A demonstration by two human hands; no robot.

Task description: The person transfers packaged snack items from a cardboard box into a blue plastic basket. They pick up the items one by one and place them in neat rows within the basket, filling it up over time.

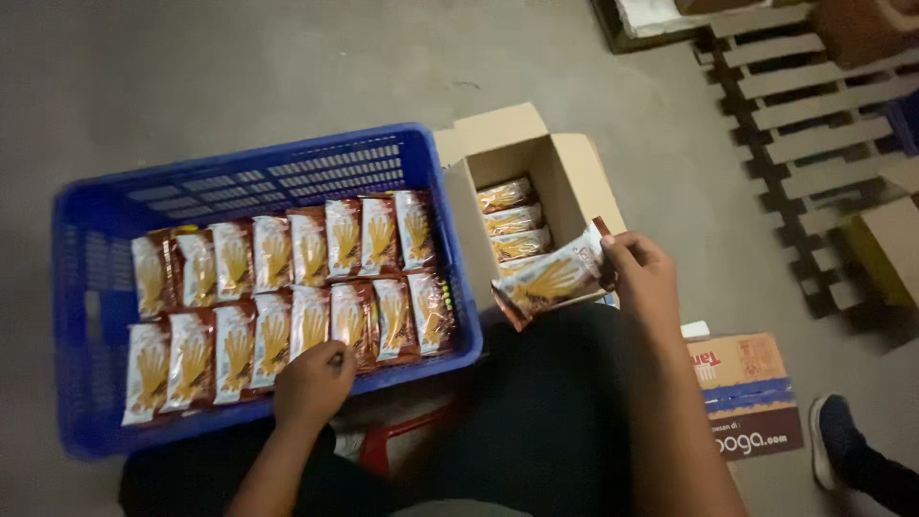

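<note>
A blue plastic crate (91,258) on the floor holds two rows of brown-and-white snack packets (287,287) standing side by side. My left hand (314,383) rests at the crate's near rim, fingers curled on a packet in the front row. My right hand (641,273) holds one snack packet (550,282) by its end, in the air over the near edge of an open cardboard box (574,177). Several more packets (512,225) lie stacked inside that box.
A wooden pallet (804,105) lies at the upper right with cardboard boxes (890,244) on it. A flattened printed carton (747,393) sits by my right leg. Another person's dark shoe (838,440) shows at the lower right. Grey concrete floor lies beyond the crate.
</note>
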